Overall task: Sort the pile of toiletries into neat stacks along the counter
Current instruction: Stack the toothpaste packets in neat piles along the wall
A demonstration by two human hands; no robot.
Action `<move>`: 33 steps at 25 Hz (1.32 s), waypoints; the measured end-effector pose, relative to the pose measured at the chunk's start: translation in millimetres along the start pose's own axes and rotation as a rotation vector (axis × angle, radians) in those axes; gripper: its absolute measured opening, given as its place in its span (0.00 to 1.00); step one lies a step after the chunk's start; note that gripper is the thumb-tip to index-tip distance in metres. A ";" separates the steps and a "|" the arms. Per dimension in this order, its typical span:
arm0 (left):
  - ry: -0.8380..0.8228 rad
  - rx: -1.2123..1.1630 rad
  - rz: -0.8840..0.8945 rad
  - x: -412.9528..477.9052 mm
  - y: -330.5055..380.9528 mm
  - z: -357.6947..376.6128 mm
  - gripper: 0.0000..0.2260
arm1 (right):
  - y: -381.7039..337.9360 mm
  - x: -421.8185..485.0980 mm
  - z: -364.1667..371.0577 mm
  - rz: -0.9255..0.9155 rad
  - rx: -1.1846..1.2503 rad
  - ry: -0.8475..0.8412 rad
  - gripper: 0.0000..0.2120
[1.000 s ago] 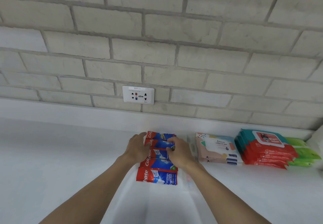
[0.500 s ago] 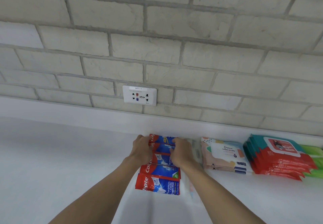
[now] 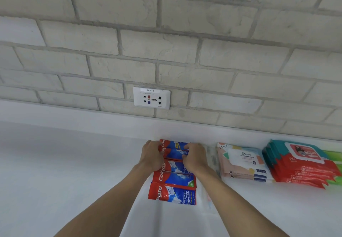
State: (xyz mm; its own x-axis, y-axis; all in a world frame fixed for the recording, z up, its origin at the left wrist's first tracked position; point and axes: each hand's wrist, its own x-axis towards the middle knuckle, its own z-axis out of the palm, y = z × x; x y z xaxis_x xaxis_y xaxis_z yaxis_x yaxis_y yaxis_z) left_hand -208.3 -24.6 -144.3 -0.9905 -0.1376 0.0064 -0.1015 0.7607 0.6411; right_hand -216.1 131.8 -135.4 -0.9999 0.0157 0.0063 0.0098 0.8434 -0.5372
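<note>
Toothpaste: red-and-blue cardboard toothpaste cartons. Five show, lying flat on the counter in a row that runs from the foot of the wall toward the viewer, each touching the next.
Left hand: the left hand is at the left ends of the far cartons, fingers curled round them. The two nearest cartons lie below the wrist, untouched.
Right hand: the right hand is at the right ends of the same far cartons, fingers bent over their top and gripping. The cartons sit squeezed between the two hands.
Counter: plain white counter, meeting the wall at a low white upstand.
Clear packs: thin clear plastic packets just right of the right hand, too blurred to identify.
Peach wipes: stack of peach patterned soft wet-wipe packs, right of the clear packets.
Red wipes: stack of red-and-teal soft wipe packs beside the peach stack.
Green packs: bright green soft packs at the right edge, partly cut off.
Wall: pale painted brick wall.
Socket: white plastic wall socket — set above the cartons.
</note>
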 end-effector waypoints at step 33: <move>0.102 -0.043 -0.170 42.7 -248.1 -197.2 0.18 | -252.6 3.1 165.3 -0.122 0.095 -0.077 0.16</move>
State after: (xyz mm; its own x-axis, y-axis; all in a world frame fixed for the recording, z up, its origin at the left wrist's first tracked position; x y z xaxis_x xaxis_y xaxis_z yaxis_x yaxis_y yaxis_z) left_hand -207.1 -344.3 -151.7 -0.9445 -0.3273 -0.0282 -0.2603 0.6932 0.6721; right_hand -224.0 -169.9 -139.1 -0.9917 -0.1277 0.0139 -0.1093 0.7817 -0.6140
